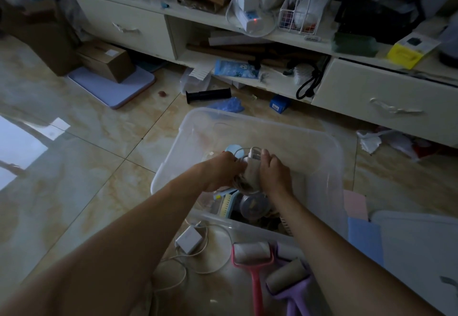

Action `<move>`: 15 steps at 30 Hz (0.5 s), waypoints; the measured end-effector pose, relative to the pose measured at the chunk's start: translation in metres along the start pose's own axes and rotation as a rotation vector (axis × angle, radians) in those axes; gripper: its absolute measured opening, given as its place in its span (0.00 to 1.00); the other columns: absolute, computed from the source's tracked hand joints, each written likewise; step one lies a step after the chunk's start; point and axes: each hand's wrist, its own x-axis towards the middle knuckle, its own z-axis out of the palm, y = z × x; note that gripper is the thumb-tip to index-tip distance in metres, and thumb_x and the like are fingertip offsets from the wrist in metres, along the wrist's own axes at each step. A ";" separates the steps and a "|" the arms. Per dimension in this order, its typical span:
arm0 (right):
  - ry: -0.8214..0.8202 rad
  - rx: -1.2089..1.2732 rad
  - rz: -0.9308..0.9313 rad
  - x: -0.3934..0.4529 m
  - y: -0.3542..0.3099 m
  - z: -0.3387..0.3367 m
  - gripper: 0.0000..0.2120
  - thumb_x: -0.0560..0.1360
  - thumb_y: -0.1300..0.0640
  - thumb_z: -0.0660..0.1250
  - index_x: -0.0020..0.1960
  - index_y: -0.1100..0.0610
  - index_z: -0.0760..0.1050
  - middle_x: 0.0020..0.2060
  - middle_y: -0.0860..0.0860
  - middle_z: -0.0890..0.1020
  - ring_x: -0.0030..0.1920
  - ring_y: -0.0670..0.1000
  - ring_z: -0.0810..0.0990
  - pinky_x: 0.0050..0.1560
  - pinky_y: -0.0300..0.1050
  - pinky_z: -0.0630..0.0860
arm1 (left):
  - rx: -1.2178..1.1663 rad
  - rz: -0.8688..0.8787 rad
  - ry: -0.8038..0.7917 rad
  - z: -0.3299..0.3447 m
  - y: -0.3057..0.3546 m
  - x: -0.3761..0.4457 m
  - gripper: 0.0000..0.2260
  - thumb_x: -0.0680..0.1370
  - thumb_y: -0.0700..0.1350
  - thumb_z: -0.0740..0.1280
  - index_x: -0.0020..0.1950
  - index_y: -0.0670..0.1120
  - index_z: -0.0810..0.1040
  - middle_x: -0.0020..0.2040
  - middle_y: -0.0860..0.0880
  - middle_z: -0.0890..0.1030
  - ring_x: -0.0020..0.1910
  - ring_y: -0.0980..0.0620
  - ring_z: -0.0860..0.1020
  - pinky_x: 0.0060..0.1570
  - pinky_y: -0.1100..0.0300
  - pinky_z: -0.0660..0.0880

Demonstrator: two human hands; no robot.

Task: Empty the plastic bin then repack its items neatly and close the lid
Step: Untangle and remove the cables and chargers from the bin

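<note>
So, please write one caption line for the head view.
Both hands hold a white corded charger over the clear plastic bin.

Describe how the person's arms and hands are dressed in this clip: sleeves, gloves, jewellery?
Both forearms are bare up to the frame edge, with no sleeves in view. The left hand and right hand wear no gloves. No watch, bracelet or ring can be seen, though the dim light and hidden fingers leave rings uncertain.

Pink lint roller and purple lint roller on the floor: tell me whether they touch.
Cannot tell. The head view shows the pink lint roller and purple lint roller close together, dimly lit, without plain contact or gap.
</note>
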 end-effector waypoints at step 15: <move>0.280 -0.196 -0.306 -0.101 -0.050 0.005 0.17 0.81 0.54 0.55 0.41 0.61 0.76 0.28 0.58 0.81 0.27 0.58 0.80 0.25 0.41 0.69 | 0.115 -0.161 -0.262 -0.035 -0.025 -0.100 0.16 0.84 0.46 0.58 0.59 0.34 0.76 0.49 0.38 0.84 0.43 0.45 0.84 0.49 0.52 0.83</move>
